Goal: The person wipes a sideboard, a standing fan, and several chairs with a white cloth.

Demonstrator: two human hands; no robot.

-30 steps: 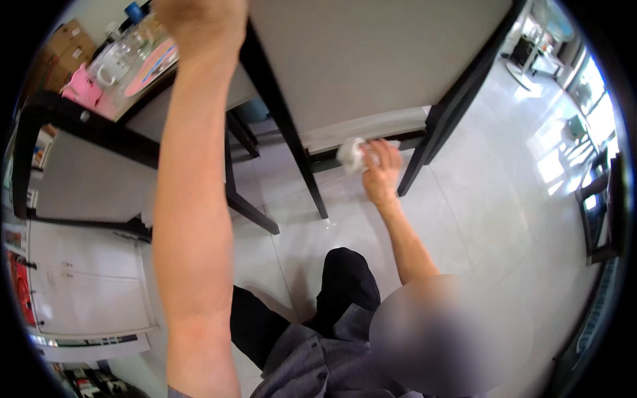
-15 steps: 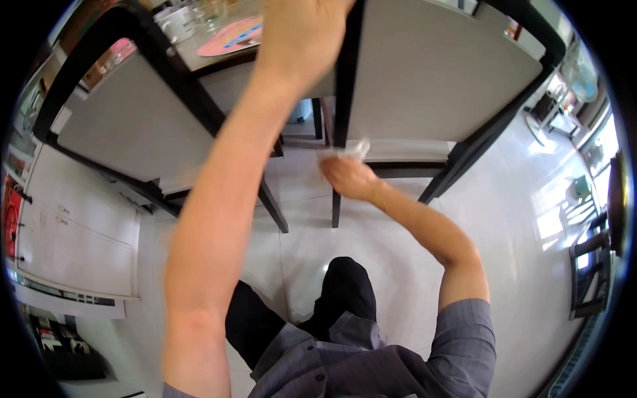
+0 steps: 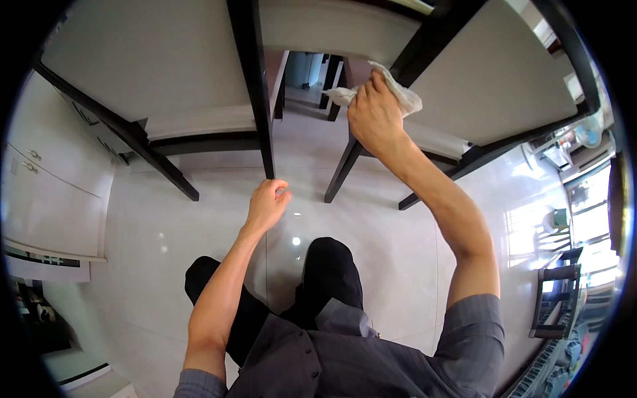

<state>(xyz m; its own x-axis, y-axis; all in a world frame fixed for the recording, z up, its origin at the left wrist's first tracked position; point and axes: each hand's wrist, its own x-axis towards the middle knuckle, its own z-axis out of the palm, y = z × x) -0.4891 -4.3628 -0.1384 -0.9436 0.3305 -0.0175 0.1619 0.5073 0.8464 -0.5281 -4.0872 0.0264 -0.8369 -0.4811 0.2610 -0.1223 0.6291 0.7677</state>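
Note:
My right hand (image 3: 377, 118) is closed on a crumpled white cloth (image 3: 406, 98), whose ends stick out on both sides of the fingers. It presses the cloth against the black wooden post (image 3: 424, 56) of the right chair, just above the leg. My left hand (image 3: 267, 204) hangs low over the floor, at the foot of the left chair's black leg (image 3: 263, 132). Its fingers are loosely curled, with the thumb apart from the index finger and nothing seen between them. Whether it touches the leg, I cannot tell.
Grey backrests of the left chair (image 3: 146, 60) and right chair (image 3: 504, 73) fill the upper part. Between them more dark legs (image 3: 332, 83) stand farther back. White cabinets (image 3: 53, 166) line the left side. A dark wooden frame (image 3: 557, 298) stands at right on the glossy tiled floor (image 3: 398, 265).
My left hand has come down from the chair back to near the floor. My right hand has risen with the cloth onto the right chair's post. The view has shifted, and the tabletop is out of sight.

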